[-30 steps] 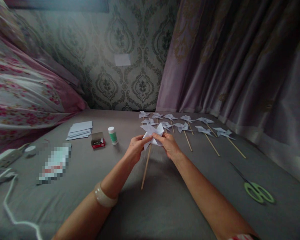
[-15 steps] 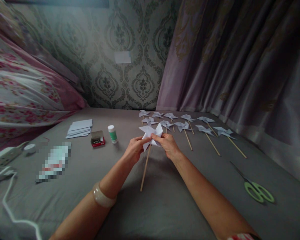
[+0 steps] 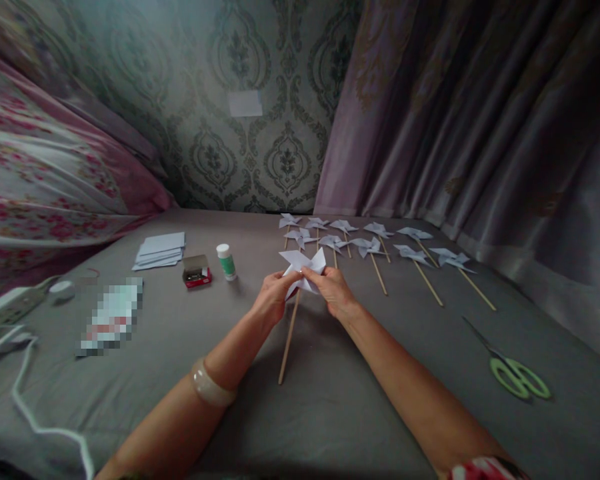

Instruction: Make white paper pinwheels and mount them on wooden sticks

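Both my hands hold a white paper pinwheel (image 3: 303, 267) over the grey bed sheet (image 3: 330, 400). My left hand (image 3: 273, 298) pinches its left side, close to the top of the wooden stick (image 3: 289, 333) that slants down toward me. My right hand (image 3: 333, 290) pinches the paper at the centre from the right. A pale bangle (image 3: 210, 387) sits on my left wrist.
Several finished pinwheels on sticks (image 3: 375, 248) lie in rows behind my hands. Green scissors (image 3: 515, 373) lie at the right. To the left are a green-and-white glue bottle (image 3: 226, 261), a small red box (image 3: 197, 272), a paper stack (image 3: 160, 250), a power strip (image 3: 10, 307).
My hands and the pinwheel stay in the same grip. The view has shifted slightly, so everything sits a little higher in the frame.
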Demonstrator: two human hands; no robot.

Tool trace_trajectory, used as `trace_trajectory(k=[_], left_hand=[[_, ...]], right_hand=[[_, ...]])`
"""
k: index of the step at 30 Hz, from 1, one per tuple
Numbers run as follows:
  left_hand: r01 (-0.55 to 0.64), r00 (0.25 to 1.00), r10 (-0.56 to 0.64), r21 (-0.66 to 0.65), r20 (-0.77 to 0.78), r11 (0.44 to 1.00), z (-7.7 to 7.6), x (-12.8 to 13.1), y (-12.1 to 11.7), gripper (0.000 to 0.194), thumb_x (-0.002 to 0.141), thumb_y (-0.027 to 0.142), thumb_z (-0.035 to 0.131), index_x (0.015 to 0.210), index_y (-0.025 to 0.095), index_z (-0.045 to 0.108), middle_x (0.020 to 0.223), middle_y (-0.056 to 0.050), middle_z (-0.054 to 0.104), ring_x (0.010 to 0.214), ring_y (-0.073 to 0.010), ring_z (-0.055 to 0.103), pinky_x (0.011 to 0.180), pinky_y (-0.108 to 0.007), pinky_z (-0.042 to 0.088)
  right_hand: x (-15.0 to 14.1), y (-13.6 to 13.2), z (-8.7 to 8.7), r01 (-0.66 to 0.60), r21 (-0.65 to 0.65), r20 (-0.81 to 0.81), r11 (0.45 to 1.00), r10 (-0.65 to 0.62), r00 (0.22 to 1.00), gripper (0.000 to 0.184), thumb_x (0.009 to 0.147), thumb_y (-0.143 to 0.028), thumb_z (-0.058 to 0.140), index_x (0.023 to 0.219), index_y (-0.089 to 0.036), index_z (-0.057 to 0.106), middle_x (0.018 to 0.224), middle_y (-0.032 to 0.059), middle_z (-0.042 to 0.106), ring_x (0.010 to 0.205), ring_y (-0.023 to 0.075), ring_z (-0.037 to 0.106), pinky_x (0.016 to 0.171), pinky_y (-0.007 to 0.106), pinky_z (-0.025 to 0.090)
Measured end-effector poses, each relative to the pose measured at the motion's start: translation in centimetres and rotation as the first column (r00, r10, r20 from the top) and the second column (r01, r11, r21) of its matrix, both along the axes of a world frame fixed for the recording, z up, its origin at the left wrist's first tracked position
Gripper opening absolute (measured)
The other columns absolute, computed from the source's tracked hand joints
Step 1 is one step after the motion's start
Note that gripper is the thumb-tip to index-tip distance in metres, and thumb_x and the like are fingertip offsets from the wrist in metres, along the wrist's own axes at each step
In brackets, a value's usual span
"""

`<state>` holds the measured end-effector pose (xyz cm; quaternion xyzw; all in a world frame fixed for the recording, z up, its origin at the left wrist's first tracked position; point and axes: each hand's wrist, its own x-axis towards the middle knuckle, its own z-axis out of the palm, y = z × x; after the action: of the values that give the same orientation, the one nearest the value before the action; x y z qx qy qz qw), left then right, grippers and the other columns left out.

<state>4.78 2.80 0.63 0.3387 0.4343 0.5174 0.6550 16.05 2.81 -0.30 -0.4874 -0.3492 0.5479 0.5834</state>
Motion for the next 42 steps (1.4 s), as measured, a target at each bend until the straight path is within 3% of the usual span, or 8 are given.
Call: trace_trajectory(k=[14, 25, 31, 35, 38, 42], left_hand=[[0.032, 0.998, -0.033, -0.019, -0.048, 0.999, -1.0, -0.2, 0.8, 0.016, 0.05, 0.02, 0.076, 0.061, 0.01, 0.07, 0.059, -0.005, 0.066, 0.051, -0.0109, 0.054, 0.054, -0.023, 0.04], [0.022, 0.997, -0.026, -0.042, -0.077, 0.999, -0.3, -0.2, 0.1, 0.022, 0.047, 0.024, 0.08, 0.062, 0.011, 0.069, 0.065, -0.005, 0.065, 0.059, -0.0121, 0.055, 0.056, -0.023, 0.04], [-0.019, 0.981, 0.064, 0.233, -0.184, 0.972, -0.1, 0.3, -1.0, 0.023, 0.059, 0.034, 0.071, 0.059, 0.013, 0.063, 0.053, 0.002, 0.054, 0.054, -0.0101, 0.045, 0.053, -0.022, 0.03], [-0.082, 0.897, 0.229, 0.366, -0.378, 0.927, 1.0, 0.7, -2.8, 0.018, 0.063, 0.03, 0.067, 0.057, 0.017, 0.056, 0.052, 0.005, 0.047, 0.052, -0.01, 0.04, 0.051, -0.023, 0.026], [-0.063, 0.826, 0.315, 0.48, -0.467, 0.875, 1.8, 0.9, -4.1, 0.012, 0.066, 0.025, 0.065, 0.06, 0.019, 0.056, 0.057, 0.003, 0.052, 0.058, -0.0121, 0.045, 0.057, -0.024, 0.03], [-0.037, 0.725, 0.466, 0.646, -0.507, 0.762, 2.3, 1.2, -5.3, 0.016, 0.066, 0.02, 0.066, 0.06, 0.021, 0.051, 0.061, 0.001, 0.054, 0.064, -0.0153, 0.048, 0.066, -0.028, 0.032]], right_hand=[[0.7, 0.6, -1.1, -0.082, -0.034, -0.02, 0.996, 0.081, 0.997, 0.023, 0.058, -0.034, 0.079, 0.071, -0.016, 0.071, 0.069, 0.0032, 0.073, 0.063, 0.0164, 0.065, 0.063, 0.027, 0.05], [0.9, 0.4, -0.7, -0.042, -0.007, -0.05, 0.999, 0.042, 0.998, 0.024, 0.054, -0.03, 0.081, 0.072, -0.016, 0.07, 0.071, 0.003, 0.073, 0.065, 0.0167, 0.066, 0.067, 0.029, 0.051], [1.0, 0.0, -0.1, -0.14, 0.094, -0.061, 0.986, 0.146, 0.987, 0.043, 0.046, -0.044, 0.084, 0.077, -0.018, 0.07, 0.073, 0.0024, 0.073, 0.077, 0.0208, 0.067, 0.076, 0.032, 0.049], [1.3, -0.5, 0.4, -0.177, 0.136, -0.029, 0.975, 0.183, 0.983, 0.045, 0.044, -0.053, 0.083, 0.073, -0.022, 0.067, 0.071, 0.0006, 0.071, 0.077, 0.0196, 0.065, 0.077, 0.031, 0.048], [1.5, -0.9, 0.7, -0.199, 0.139, -0.033, 0.97, 0.205, 0.978, 0.045, 0.042, -0.054, 0.084, 0.068, -0.023, 0.063, 0.062, -0.003, 0.063, 0.067, 0.016, 0.059, 0.07, 0.029, 0.046], [1.7, -1.6, 1.3, -0.272, 0.186, 0.015, 0.944, 0.275, 0.961, 0.044, 0.046, -0.056, 0.081, 0.062, -0.024, 0.056, 0.061, -0.0044, 0.05, 0.058, 0.0126, 0.048, 0.06, 0.027, 0.042]])
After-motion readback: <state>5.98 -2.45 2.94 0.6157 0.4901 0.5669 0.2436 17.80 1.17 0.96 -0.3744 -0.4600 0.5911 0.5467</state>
